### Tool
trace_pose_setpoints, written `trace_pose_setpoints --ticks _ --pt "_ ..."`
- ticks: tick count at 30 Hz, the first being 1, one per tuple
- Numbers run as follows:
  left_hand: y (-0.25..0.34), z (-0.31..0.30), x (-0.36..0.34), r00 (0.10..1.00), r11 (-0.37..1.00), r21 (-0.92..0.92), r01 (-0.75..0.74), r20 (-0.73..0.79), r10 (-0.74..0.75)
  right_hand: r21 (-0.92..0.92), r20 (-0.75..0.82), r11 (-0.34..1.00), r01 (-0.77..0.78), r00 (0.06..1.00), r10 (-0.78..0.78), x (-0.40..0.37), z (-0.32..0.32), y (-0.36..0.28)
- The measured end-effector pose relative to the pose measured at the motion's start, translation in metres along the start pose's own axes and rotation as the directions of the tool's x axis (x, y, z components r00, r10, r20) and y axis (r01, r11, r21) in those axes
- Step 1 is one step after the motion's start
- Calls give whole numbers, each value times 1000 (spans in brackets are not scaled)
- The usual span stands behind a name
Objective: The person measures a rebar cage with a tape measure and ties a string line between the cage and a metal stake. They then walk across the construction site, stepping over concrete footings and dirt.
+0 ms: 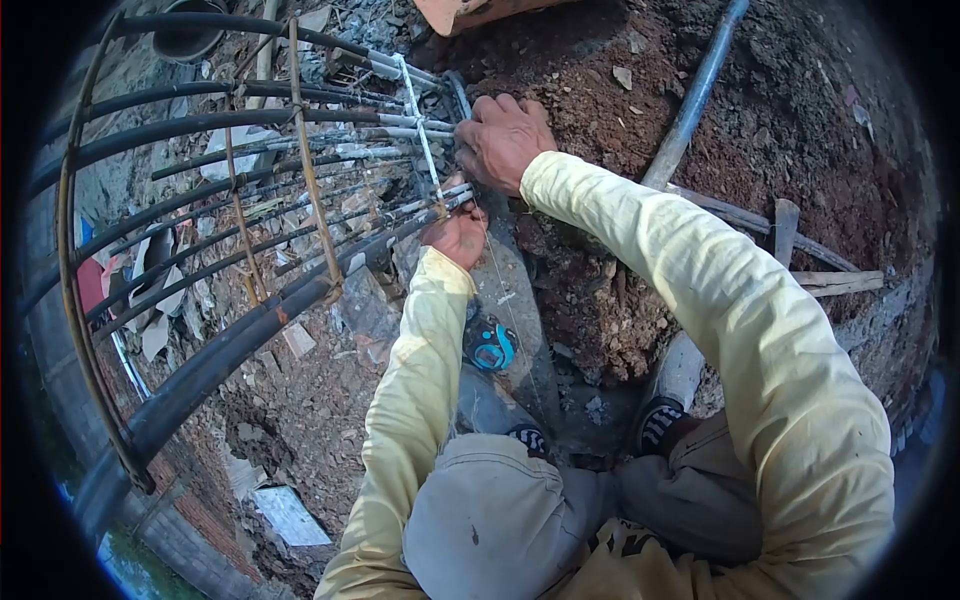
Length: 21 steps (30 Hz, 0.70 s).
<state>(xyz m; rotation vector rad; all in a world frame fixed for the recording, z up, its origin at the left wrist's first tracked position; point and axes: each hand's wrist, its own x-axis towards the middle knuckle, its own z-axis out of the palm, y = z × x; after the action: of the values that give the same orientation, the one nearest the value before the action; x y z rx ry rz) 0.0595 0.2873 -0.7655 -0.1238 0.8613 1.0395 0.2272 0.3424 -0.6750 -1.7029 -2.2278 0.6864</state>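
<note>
A cage of long steel bars (215, 125) with cross ties comes in from the left, its bar ends coated whitish. My right hand (507, 140) is at the far end of the cage, fingers bent down around the bar ends near a grey upright piece. Just below, my left hand (458, 236) is curled under the lower bar ends, partly hidden by them. What either hand's fingertips grip is too small to tell. A thin string hangs from near the hands. Beneath them a blue and black tape measure (489, 344) lies on a concrete strip (512, 290).
A blue-grey pipe (695, 100) leans on the reddish soil (590, 90) at the upper right. Wooden pieces (835, 282) lie at the right. Rubble and a pale flat piece (290, 516) are at lower left. My knees and striped shoes show below.
</note>
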Motion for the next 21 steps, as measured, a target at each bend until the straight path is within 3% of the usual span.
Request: trace_pose_setpoints --ticks 1,2,5,6,14,21 --pt "1 -7 5 1000 1000 -22 7 28 -6 9 10 1000 -7 1000 6 0 -2 -1" --pt "1 -14 9 998 999 -43 14 57 -12 21 115 999 -46 992 44 4 4 -2" --pt "0 -7 3 1000 996 -90 -10 -24 8 59 319 981 -182 935 154 14 6 -11" --pt "1 -10 3 998 997 -82 7 60 -2 166 352 946 -278 913 206 17 8 -10" --pt "1 -6 2 998 998 -68 3 64 1 453 324 833 -318 929 179 17 29 6" --pt "1 11 -6 999 999 -11 -45 -14 44 454 293 839 -299 940 176 8 28 16"
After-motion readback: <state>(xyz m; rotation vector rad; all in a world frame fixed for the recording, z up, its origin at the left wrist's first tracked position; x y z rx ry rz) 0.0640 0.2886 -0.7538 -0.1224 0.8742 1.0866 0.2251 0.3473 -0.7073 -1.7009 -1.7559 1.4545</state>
